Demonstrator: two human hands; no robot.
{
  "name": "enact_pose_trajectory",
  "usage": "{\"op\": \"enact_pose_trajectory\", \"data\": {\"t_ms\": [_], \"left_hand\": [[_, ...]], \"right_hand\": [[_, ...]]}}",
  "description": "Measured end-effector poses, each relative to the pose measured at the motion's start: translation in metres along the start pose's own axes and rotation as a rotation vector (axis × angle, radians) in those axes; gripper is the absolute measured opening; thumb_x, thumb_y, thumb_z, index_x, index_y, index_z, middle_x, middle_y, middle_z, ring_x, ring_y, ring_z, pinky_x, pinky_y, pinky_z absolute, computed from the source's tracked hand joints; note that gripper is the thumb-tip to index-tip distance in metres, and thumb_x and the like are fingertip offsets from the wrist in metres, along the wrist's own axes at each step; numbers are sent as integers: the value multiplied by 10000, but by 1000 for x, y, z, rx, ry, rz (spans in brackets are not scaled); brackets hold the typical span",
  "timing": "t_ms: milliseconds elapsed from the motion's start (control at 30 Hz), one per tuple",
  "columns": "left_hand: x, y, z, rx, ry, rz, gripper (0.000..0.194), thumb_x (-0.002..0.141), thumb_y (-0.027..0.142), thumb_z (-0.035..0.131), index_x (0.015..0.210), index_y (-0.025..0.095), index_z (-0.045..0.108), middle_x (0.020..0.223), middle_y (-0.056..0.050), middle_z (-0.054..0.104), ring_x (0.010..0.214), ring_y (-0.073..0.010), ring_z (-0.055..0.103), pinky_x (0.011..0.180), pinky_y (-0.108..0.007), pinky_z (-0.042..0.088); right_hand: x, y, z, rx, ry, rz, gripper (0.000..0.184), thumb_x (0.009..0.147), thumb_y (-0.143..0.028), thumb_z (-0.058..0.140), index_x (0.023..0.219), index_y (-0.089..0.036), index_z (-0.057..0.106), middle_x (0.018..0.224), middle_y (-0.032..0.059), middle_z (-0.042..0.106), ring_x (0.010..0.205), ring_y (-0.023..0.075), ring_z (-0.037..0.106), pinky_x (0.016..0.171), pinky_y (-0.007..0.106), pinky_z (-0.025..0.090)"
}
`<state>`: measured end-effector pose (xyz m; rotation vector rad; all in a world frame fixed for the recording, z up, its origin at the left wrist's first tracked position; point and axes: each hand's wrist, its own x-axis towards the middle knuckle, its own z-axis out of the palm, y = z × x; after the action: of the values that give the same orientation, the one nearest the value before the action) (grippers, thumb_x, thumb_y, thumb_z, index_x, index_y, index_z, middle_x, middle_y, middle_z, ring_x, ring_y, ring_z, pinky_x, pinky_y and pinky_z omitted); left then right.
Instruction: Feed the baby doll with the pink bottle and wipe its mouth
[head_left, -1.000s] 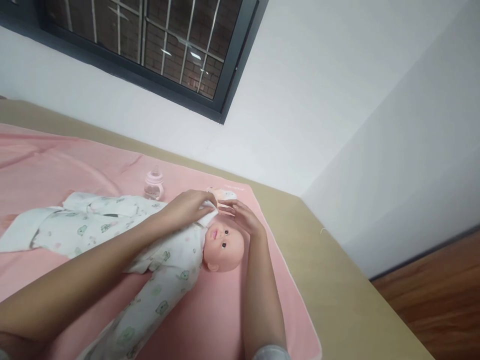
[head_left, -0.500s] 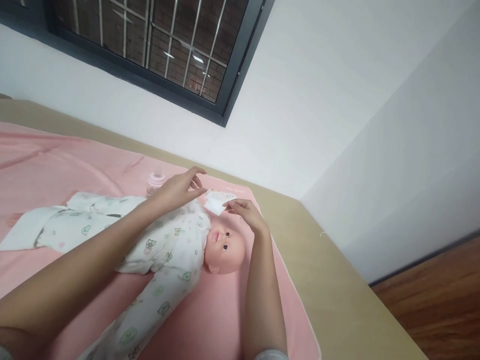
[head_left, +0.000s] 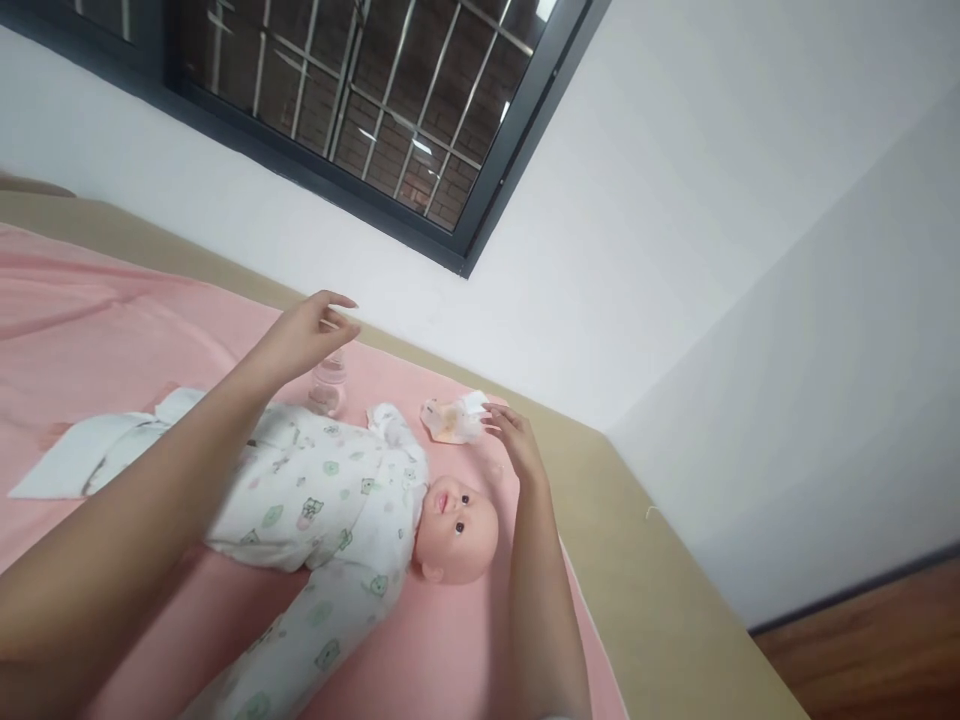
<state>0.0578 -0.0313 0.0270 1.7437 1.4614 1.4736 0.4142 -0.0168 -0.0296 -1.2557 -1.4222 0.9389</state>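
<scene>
A baby doll (head_left: 454, 530) in a white patterned outfit (head_left: 322, 500) lies on its back on the pink cloth (head_left: 442, 640), head toward the right. My left hand (head_left: 311, 335) is raised over the doll's far side, fingers apart and holding nothing. Just below it stands a clear baby bottle (head_left: 328, 390), its top partly hidden by the hand. My right hand (head_left: 514, 440) is beyond the doll's head, fingers stretched apart at the edge of a small, crumpled white piece (head_left: 454, 420) with coloured marks. Whether that piece is cloth or a wrapper I cannot tell.
The pink cloth covers a tan surface (head_left: 630, 560) that meets the white wall (head_left: 540, 330). A dark-framed window (head_left: 480, 220) with metal bars is set in the wall. Wood-coloured flooring or panelling (head_left: 870, 640) shows at the lower right.
My left hand has moved left, away from the white piece to over the bottle. My right hand has loosened from the white piece, which now lies spread differently on the cloth. The view has shifted slightly.
</scene>
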Motion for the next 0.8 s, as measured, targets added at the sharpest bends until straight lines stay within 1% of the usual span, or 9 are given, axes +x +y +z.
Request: {"op": "enact_pose_trajectory", "data": {"t_ms": [100, 167, 233, 367, 433, 533, 633, 733, 800], "left_hand": [[5, -9, -1, -14, 33, -17, 454, 727, 425, 615, 1131, 221, 587, 942, -44, 666, 850, -234, 651, 703, -302, 487], [7, -15, -2, -20, 62, -22, 441, 724, 423, 615, 1115, 221, 594, 937, -41, 668, 845, -235, 656, 726, -308, 489], [9, -19, -4, -9, 76, -30, 438, 723, 421, 612, 1109, 216, 599, 928, -41, 671, 849, -238, 656, 758, -318, 489], [11, -23, -5, 11, 48, -54, 436, 725, 425, 594, 1100, 202, 606, 931, -48, 676, 876, -246, 650, 781, -324, 488], [11, -23, -4, 21, 26, -67, 418, 726, 420, 587, 1077, 195, 618, 939, -53, 678, 891, -250, 646, 786, -327, 481], [11, -24, -3, 35, 3, -78, 411, 735, 431, 580, 1069, 195, 625, 962, -56, 681, 906, -254, 642, 791, -330, 468], [12, -29, -3, 59, -12, -81, 411, 746, 451, 568, 1066, 200, 627, 981, -57, 683, 910, -257, 640, 787, -329, 462], [15, -35, -4, 130, -41, -112, 365, 745, 445, 553, 1004, 203, 641, 995, -60, 686, 932, -265, 634, 798, -333, 455], [18, -39, -5, 172, -63, -143, 353, 740, 441, 547, 981, 202, 643, 995, -66, 690, 938, -273, 633, 798, -336, 454]], "right_hand": [[13, 2, 13, 75, -123, 52, 450, 639, -475, 726, 1019, -238, 691, 1130, 72, 648, 949, 201, 633, 862, 345, 475], [16, 4, 19, 86, -215, 133, 489, 627, -466, 749, 1059, -250, 677, 1194, 71, 623, 976, 204, 633, 876, 341, 469], [17, 8, 23, 86, -264, 215, 517, 622, -464, 760, 1081, -246, 666, 1213, 76, 616, 963, 201, 637, 868, 342, 468], [17, 14, 23, 130, -255, 302, 506, 625, -431, 765, 1070, -211, 665, 1161, 83, 642, 847, 158, 633, 821, 317, 469], [16, 16, 23, 141, -260, 325, 483, 615, -407, 771, 1038, -193, 676, 1129, 80, 654, 800, 136, 621, 794, 293, 463], [13, 19, 24, 131, -286, 337, 483, 609, -392, 765, 1030, -174, 674, 1083, 83, 662, 777, 135, 605, 743, 277, 455], [8, 22, 24, 71, -299, 334, 507, 618, -375, 749, 1066, -158, 655, 952, 69, 671, 716, 119, 571, 679, 256, 428], [2, 26, 22, -11, -292, 327, 549, 641, -363, 716, 1139, -151, 618, 771, 15, 638, 621, 94, 511, 633, 243, 392], [-2, 31, 20, -54, -257, 276, 572, 662, -375, 673, 1181, -151, 589, 690, -16, 597, 585, 93, 484, 613, 245, 374]]}}
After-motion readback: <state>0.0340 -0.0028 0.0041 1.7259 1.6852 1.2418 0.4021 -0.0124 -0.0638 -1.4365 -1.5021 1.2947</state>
